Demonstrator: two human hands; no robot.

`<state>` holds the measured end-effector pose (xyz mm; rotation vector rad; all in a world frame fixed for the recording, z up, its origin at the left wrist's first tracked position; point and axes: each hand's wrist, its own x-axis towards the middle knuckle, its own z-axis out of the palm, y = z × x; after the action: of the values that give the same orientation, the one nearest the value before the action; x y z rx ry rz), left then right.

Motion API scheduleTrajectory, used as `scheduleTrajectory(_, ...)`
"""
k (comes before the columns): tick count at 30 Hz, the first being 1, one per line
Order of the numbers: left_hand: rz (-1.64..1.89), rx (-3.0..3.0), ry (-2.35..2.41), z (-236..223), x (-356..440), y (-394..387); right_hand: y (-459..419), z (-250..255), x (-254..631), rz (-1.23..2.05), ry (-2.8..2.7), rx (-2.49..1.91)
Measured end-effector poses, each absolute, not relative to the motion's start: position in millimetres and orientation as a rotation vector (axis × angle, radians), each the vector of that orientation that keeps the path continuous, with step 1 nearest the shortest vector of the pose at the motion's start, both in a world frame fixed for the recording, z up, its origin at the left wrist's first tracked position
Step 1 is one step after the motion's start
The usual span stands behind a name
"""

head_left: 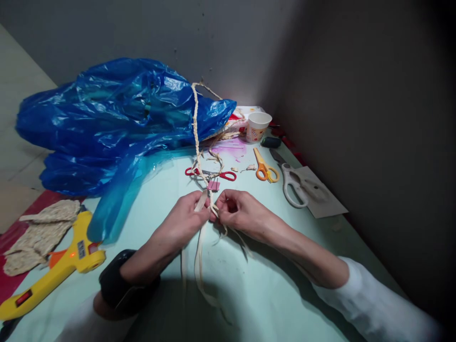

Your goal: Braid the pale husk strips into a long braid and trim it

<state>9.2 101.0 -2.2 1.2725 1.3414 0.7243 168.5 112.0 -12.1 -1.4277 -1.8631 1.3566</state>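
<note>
A long cream braid point(195, 128) runs from the back of the table toward me, over the front of a blue plastic bag. Its near end splits into loose flat strands between my hands. My left hand point(188, 211) is closed on strands at the left, with one strip point(202, 202) showing over the fingers. My right hand point(242, 211) pinches other strands at the right, close beside it. Several strand tails point(199, 266) hang down below the hands. Just beyond the fingertips, a small pink piece point(213, 185) sits at the braid. Red-handled scissors point(228, 176) lie right behind it.
The blue plastic bag point(107, 109) fills the back left. A yellow glue gun point(76, 251) and a woven piece point(44, 232) lie at left. Orange scissors point(263, 168), grey-handled scissors point(294, 187), a paper cup point(257, 127) and a card point(326, 202) are at right, near the wall.
</note>
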Motion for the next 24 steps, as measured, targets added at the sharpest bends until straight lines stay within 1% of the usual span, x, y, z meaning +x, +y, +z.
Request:
scheduleTrajectory(4,0.745,1.06,1.319,-4,13,100,112,-8,169,1.327,-1.89,-1.437)
scheduleTrajectory(10,0.742,1.105,1.365,-7,12,100,115,-11,172,1.363,-1.836,-1.438)
scheduleTrajectory(13,0.75,1.078,1.363,-7,11,100,120,-11,177,1.475,-1.757,-1.428)
scheduleTrajectory(17,0.77,0.99,1.306,-7,8,101,127,2,191,1.74,-1.664,-1.384)
scheduleTrajectory(19,0.768,0.947,1.291,-8,7,102,132,11,202,1.775,-1.69,-1.359)
scheduleTrajectory(21,0.762,0.932,1.295,-9,6,103,138,19,214,1.636,-1.766,-1.384)
scheduleTrajectory(24,0.765,0.955,1.285,-10,5,103,143,24,223,1.171,-1.813,-1.457)
